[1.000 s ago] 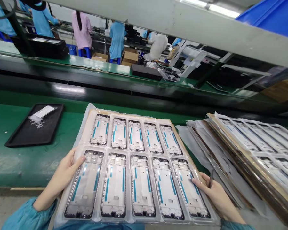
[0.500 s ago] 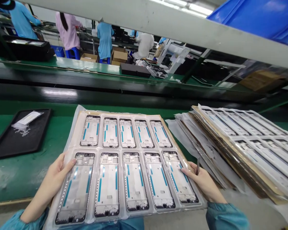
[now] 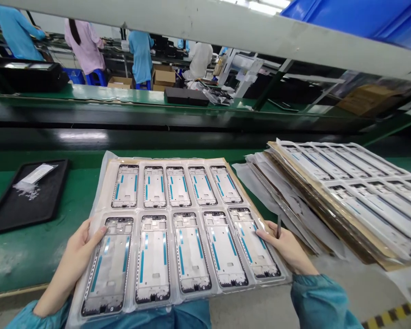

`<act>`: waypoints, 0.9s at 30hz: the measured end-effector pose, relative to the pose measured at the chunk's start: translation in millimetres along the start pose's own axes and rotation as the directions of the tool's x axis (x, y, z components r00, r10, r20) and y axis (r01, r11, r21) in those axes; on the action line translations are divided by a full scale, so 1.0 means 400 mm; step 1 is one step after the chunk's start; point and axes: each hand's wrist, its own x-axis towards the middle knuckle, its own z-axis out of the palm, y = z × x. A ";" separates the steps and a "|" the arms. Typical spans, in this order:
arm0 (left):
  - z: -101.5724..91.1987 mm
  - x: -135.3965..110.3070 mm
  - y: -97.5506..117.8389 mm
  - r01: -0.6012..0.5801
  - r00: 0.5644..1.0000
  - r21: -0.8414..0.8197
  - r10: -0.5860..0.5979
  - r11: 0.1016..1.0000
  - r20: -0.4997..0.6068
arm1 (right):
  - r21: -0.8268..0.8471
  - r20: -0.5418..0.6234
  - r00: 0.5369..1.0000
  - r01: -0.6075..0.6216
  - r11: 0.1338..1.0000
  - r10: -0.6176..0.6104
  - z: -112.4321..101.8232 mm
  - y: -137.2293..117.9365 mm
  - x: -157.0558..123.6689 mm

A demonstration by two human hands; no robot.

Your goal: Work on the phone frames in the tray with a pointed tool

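Observation:
I hold a clear plastic tray [image 3: 139,210] of several phone frames with blue strips, resting on a cardboard sheet over my lap and the green bench edge. My left hand [image 3: 76,256] grips its left edge, thumb on top of the near-left frame. My right hand [image 3: 283,246] grips the right edge, thumb on the near-right frame, and also pinches a thin dark pen-like tool [image 3: 279,226] upright between its fingers.
A stack of similar trays and cardboard sheets [image 3: 332,192] lies at the right. A black tray [image 3: 7,214] with a small plastic bag sits at the left on the green bench [image 3: 75,192]. Beyond the conveyor, several people in smocks work.
The view has shifted right and slightly down; the tray sits a little further left and lower in frame. Both hands keep the same grip on its edges.

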 end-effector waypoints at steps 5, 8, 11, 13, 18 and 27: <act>0.001 -0.005 0.000 -0.017 0.999 0.040 0.018 0.999 -0.029 | 0.016 0.027 0.999 -0.023 1.000 0.023 -0.007 0.006 0.000; 0.000 -0.004 -0.008 -0.027 0.999 0.029 0.028 0.999 -0.037 | 0.042 0.012 1.000 -0.020 0.999 0.020 -0.008 0.013 0.002; -0.003 0.001 -0.021 -0.060 0.997 0.023 0.061 0.998 -0.050 | 0.092 0.020 1.000 -0.025 0.995 0.023 -0.007 0.025 0.004; -0.005 0.003 -0.027 -0.081 0.995 0.024 0.082 0.996 -0.053 | 0.127 0.022 0.999 -0.028 0.991 0.026 -0.006 0.033 0.006; -0.002 -0.008 -0.018 -0.048 0.998 -0.023 0.047 0.999 -0.051 | 0.160 0.013 0.999 -0.032 0.987 0.030 -0.009 0.040 0.009; 0.012 -0.017 0.000 -0.056 0.993 -0.048 0.050 0.997 -0.102 | 0.320 -0.068 0.978 -0.164 0.933 0.195 -0.033 0.054 -0.046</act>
